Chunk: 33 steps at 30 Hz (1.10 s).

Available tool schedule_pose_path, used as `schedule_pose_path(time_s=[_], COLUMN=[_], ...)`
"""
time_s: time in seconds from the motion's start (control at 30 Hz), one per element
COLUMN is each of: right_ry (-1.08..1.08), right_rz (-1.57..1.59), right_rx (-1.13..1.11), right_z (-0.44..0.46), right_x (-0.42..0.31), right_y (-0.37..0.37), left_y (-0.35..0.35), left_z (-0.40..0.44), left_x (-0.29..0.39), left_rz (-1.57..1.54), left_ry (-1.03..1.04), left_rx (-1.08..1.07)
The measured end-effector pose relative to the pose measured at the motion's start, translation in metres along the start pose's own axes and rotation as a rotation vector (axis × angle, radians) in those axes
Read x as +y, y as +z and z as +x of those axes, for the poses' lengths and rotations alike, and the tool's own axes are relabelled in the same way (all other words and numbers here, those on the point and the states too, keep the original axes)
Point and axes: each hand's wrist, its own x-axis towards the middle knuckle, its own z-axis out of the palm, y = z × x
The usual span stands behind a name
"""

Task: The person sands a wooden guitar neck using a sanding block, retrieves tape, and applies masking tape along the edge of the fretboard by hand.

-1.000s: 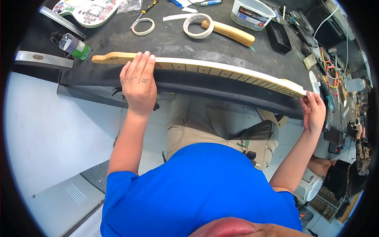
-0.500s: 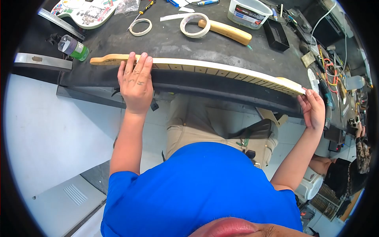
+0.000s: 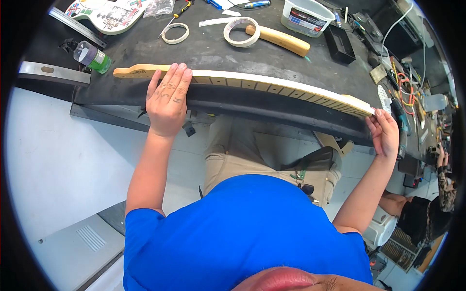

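A guitar neck [image 3: 272,89] lies along the near edge of the dark bench, its pale headstock at the left and fret lines facing me. A whitish strip that looks like masking tape [image 3: 296,86] runs along its far edge. My left hand [image 3: 167,99] rests across the neck beside the headstock, fingers stretched out and flat on it. At the other end of the neck, my right hand [image 3: 383,128] pinches the end of the strip between thumb and fingertips. Its lower fingers are curled below the neck.
Two tape rolls [image 3: 241,32], a wooden handle [image 3: 284,40], a clear tub [image 3: 307,19] and a black tray [image 3: 340,44] stand beyond the neck. A spray bottle [image 3: 92,57] and a stickered guitar body [image 3: 109,17] are at left. Tools and cables [image 3: 407,87] crowd the right. Another person [image 3: 432,213] is far right.
My left hand has shifted slightly along the neck, its fingers settling flatter, and my left forearm has swung a little to the left. The right hand keeps its place at the neck's end.
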Motion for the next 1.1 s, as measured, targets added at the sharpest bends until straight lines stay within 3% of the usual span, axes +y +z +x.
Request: schedule_pose_path(time_s=[0.63, 0.93, 1.03, 1.1], right_ry=[-0.006, -0.006, -0.006, -0.009], right_rz=[0.02, 0.01, -0.001, 0.003], right_rx=[0.0, 0.011, 0.014, 0.016], right_z=[0.004, 0.006, 0.005, 0.004], right_x=[0.005, 0.005, 0.004, 0.004], right_y=[-0.002, 0.0, -0.001, 0.0], left_y=[-0.007, -0.007, 0.009, 0.011], left_z=[0.008, 0.009, 0.003, 0.004], left_x=[-0.004, 0.01, 0.017, 0.028], left_rz=[-0.041, 0.133, -0.145, -0.097], left_ry=[0.076, 0.086, -0.025, -0.074], left_rx=[-0.068, -0.059, -0.023, -0.048])
